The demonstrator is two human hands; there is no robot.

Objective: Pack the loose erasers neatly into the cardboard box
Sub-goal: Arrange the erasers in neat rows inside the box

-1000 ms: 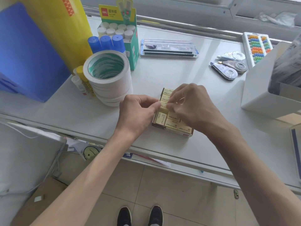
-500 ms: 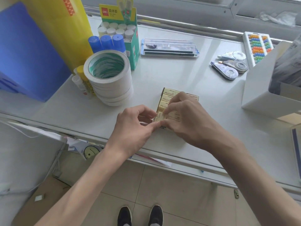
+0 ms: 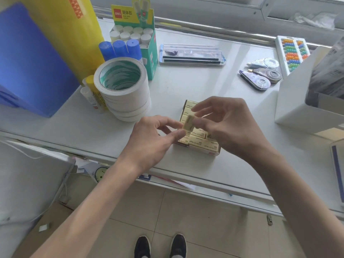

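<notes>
Head view: right hand fingers pinch one eraser above the cardboard box of packed erasers on the surface. Left hand at nine o'clock, its fingers loosely curled and touching the eraser.

Both forearms were bare to the frame edge — no sleeves, watch or rings were visible. The left hand and right hand were ungloved, with short nails. Below the hands, two black shoes were worn — pale socks showed at the ankles.
</notes>
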